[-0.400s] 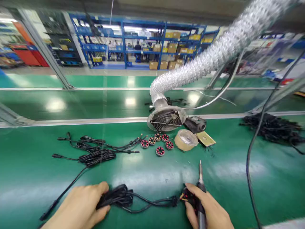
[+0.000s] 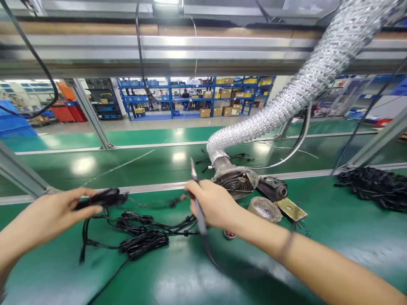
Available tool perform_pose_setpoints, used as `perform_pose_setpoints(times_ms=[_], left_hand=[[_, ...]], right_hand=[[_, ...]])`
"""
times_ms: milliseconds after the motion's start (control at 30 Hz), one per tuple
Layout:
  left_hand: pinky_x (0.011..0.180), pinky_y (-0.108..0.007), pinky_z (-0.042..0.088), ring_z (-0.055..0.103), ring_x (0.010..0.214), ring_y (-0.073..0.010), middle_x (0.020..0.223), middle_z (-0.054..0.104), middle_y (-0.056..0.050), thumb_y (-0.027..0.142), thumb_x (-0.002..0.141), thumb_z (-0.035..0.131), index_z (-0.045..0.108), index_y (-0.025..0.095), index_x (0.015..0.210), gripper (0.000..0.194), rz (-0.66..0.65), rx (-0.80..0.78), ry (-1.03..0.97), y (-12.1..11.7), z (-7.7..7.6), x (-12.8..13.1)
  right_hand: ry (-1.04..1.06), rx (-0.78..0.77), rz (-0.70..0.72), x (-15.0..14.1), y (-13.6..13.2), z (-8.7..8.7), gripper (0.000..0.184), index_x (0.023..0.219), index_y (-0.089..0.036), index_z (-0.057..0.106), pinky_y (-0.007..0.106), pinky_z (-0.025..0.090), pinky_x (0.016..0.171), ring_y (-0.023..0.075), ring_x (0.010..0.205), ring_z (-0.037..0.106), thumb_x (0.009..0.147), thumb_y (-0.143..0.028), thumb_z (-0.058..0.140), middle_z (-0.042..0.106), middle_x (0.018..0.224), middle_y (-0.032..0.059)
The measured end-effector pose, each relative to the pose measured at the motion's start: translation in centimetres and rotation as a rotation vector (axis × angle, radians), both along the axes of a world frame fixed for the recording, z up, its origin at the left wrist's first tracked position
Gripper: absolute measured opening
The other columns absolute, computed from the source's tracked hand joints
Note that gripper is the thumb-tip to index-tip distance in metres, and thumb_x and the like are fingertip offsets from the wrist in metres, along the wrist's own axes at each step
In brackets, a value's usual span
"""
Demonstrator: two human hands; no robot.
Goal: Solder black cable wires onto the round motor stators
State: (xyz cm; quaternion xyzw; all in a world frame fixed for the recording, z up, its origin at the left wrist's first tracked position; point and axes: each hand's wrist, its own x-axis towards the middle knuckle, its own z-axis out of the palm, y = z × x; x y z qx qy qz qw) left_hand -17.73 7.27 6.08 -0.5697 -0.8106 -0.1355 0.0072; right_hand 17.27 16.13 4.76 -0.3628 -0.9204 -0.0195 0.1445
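Note:
My left hand (image 2: 60, 209) is closed round a bundled black cable (image 2: 110, 197), held up over the left of the bench. The cable stretches, blurred, across to my right hand (image 2: 213, 204). My right hand grips a soldering iron (image 2: 201, 218), its metal tip pointing up and away. The cable's far end reaches the fingers of that hand, where the small piece at its end is mostly hidden. Below lie several coiled black cables (image 2: 144, 245) on the green bench. A small round part with red windings (image 2: 229, 234) shows under my right forearm, which covers the area around it.
A fume extractor head (image 2: 237, 185) on a silver flexible duct (image 2: 263, 114) stands beyond my right hand. Beside it are a solder spool (image 2: 264, 209), an iron stand (image 2: 272, 189) and a yellowish square plate (image 2: 291, 209). More black cables (image 2: 375, 186) are heaped at right.
Both hands have risen and moved forward and left, carrying the cable and the soldering iron. My view has tilted up, and my right arm now covers most of the round parts.

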Motion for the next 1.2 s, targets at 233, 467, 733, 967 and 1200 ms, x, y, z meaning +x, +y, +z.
perform_pose_setpoints(times_ms=[233, 467, 733, 967, 1200], left_hand=[[0.06, -0.023, 0.037, 0.062, 0.067, -0.0224, 0.06, 0.057, 0.001, 0.032, 0.091, 0.035, 0.056, 0.011, 0.119, 0.041, 0.095, 0.086, 0.032, 6.5, -4.2, 0.4], [0.055, -0.026, 0.032, 0.062, 0.063, -0.0241, 0.065, 0.066, -0.004, 0.036, 0.093, 0.033, 0.056, 0.023, 0.077, 0.031, 0.17, 0.097, -0.103, 5.2, -11.5, -1.1], [0.058, -0.026, 0.036, 0.061, 0.069, -0.0227, 0.066, 0.066, -0.003, 0.043, 0.093, 0.028, 0.056, 0.024, 0.071, 0.041, 0.21, 0.141, -0.214, 5.2, -10.8, 0.1], [0.055, -0.027, 0.041, 0.056, 0.057, -0.0209, 0.05, 0.051, 0.001, 0.048, 0.09, 0.028, 0.061, 0.023, 0.072, 0.045, 0.206, 0.274, -0.301, 2.8, -7.1, 1.9], [0.071, -0.028, 0.05, 0.066, 0.079, -0.0204, 0.083, 0.073, -0.002, 0.042, 0.097, 0.028, 0.067, 0.022, 0.087, 0.045, -0.401, -0.017, -0.373, 0.1, -6.8, 15.5]], right_hand=[[-0.085, -0.091, -0.132, -13.3, 14.3, -0.5, 0.034, 0.124, -0.017, 0.057, 0.043, 0.056, 0.085, 0.0224, 0.103, 0.064, 0.095, -0.033, 0.061, 0.061, 0.123, 0.0087], [-0.169, -0.127, -0.284, -15.2, 19.6, -5.6, 0.032, 0.124, -0.017, 0.057, 0.043, 0.056, 0.086, 0.0222, 0.103, 0.063, 0.096, -0.034, 0.06, 0.06, 0.123, 0.0089], [-0.156, -0.054, -0.252, -15.9, 19.5, -0.5, 0.033, 0.124, -0.017, 0.057, 0.043, 0.056, 0.087, 0.0226, 0.104, 0.063, 0.096, -0.034, 0.06, 0.06, 0.124, 0.0091], [-0.096, 0.065, -0.012, -5.0, 7.1, 2.0, 0.024, 0.12, -0.017, 0.057, 0.034, 0.05, 0.071, 0.0195, 0.079, 0.062, 0.099, -0.021, 0.047, 0.066, 0.085, 0.0045], [-0.062, 0.084, 0.272, 7.2, -1.1, -7.6, 0.019, 0.096, -0.019, 0.061, 0.029, 0.043, 0.066, 0.0189, 0.077, 0.06, 0.089, -0.009, 0.047, 0.07, 0.085, 0.0066]])
